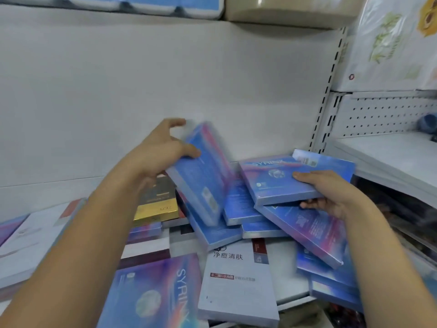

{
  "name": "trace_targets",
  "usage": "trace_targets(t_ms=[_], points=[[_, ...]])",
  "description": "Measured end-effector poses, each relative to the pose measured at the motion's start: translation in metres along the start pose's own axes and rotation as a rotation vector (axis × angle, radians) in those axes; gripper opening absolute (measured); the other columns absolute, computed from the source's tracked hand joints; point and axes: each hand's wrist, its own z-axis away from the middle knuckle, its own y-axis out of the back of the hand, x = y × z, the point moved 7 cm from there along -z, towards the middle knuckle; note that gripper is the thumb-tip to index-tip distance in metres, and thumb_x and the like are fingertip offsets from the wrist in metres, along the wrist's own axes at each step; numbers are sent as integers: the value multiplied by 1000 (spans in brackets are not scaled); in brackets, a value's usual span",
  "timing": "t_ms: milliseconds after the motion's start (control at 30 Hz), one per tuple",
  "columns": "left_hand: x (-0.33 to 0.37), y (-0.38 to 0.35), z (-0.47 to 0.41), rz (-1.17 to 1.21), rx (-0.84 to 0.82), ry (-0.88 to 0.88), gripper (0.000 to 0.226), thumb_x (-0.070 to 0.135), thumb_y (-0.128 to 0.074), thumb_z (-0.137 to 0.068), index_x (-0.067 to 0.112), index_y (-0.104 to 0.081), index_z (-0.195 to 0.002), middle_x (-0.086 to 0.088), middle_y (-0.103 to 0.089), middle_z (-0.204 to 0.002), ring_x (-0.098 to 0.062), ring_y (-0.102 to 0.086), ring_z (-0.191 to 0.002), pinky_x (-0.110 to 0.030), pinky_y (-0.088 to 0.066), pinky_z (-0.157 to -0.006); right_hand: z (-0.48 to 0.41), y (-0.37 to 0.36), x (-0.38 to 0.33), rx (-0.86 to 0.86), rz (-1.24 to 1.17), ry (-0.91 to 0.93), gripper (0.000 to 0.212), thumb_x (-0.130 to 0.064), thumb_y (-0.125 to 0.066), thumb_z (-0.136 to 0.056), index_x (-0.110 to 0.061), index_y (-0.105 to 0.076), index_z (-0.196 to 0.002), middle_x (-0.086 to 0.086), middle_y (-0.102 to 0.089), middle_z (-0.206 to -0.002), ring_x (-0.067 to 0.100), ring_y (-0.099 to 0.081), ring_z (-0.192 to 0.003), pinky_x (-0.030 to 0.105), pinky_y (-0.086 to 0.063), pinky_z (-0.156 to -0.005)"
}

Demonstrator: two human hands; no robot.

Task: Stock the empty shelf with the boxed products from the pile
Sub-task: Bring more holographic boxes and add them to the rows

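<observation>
Here, the left hand [163, 147] curls round a blue box [203, 176] and tips it up on its edge, likely so it can stand on the bare shelf [47, 192] behind. The right hand [331, 192] pinches a second blue box [279, 178] flat over the pile [236, 275], likely to go next.

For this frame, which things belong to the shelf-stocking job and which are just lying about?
Job: left hand, gripping tilted blue box; right hand, holding flat blue box; pile of boxes; shelf.
Just there: printed bags; pegboard; blue packs overhead.
</observation>
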Motion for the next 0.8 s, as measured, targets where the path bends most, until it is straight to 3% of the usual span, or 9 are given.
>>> trace_targets(t_ms=[133, 267, 400, 533, 567, 633, 700, 800], points=[[36, 21, 17, -244, 108, -167, 58, 10, -74, -82, 28, -56, -134, 3, -66, -86, -11, -62, -70, -28, -48, -61, -1, 2, 5, 31, -97, -3, 21, -23, -72, -92, -6, -65, -102, 15, -65, -80, 29, -58, -67, 30, -58, -45], [26, -45, 38, -529, -144, -243, 44, 24, -75, -77, 35, -65, -118, 6, -66, -84, -4, -55, -59, -20, -44, -55, 0, 1, 7, 41, -131, 13, 17, -21, -69, -94, -7, -65, -104, 11, -70, -80, 25, -64, -67, 30, -59, -46], [-12, -104, 47, -631, -356, -238, 49, 54, -73, -80, 43, -60, -127, 14, -56, -84, -6, -55, -79, -26, -44, -73, 4, 2, 8, 57, -184, 27, 10, -16, -65, -96, -8, -64, -102, 10, -69, -86, 25, -66, -72, 32, -59, -47], [-26, -85, 20, -674, -255, -269, 38, 45, -71, -88, 38, -66, -125, 9, -63, -97, -13, -62, -92, -30, -49, -85, 7, 5, 11, 90, -227, 29, 7, -15, -64, -97, -8, -64, -98, 12, -70, -90, 27, -67, -76, 34, -61, -49], [-28, -76, 12, -690, -206, -272, 43, 47, -73, -85, 36, -65, -125, 5, -64, -107, -17, -63, -99, -33, -50, -90, 7, 5, 12, 100, -237, 33, 7, -15, -64, -97, -8, -64, -98, 12, -70, -90, 27, -67, -77, 34, -61, -49], [-36, -64, 1, -735, -165, -208, 74, 62, -77, -74, 31, -56, -138, 3, -61, -131, -22, -60, -115, -39, -49, -99, 10, 6, 13, 121, -261, 39, 7, -16, -65, -96, -9, -64, -98, 12, -70, -91, 27, -67, -76, 34, -61, -48], [-46, -57, -5, -739, -188, -116, 98, 75, -75, -65, 31, -46, -147, 8, -53, -146, -20, -55, -127, -37, -46, -103, 13, 6, 13, 131, -278, 42, 10, -16, -65, -96, -8, -63, -102, 12, -69, -92, 27, -67, -77, 35, -61, -49], [-57, -55, -9, -604, -257, -36, 90, 77, -77, -60, 34, -59, -136, 12, -63, -136, -13, -60, -119, -32, -48, -96, 16, 6, 12, 144, -312, 48, 14, -15, -62, -97, -7, -62, -108, 13, -68, -93, 28, -67, -77, 39, -63, -52]])
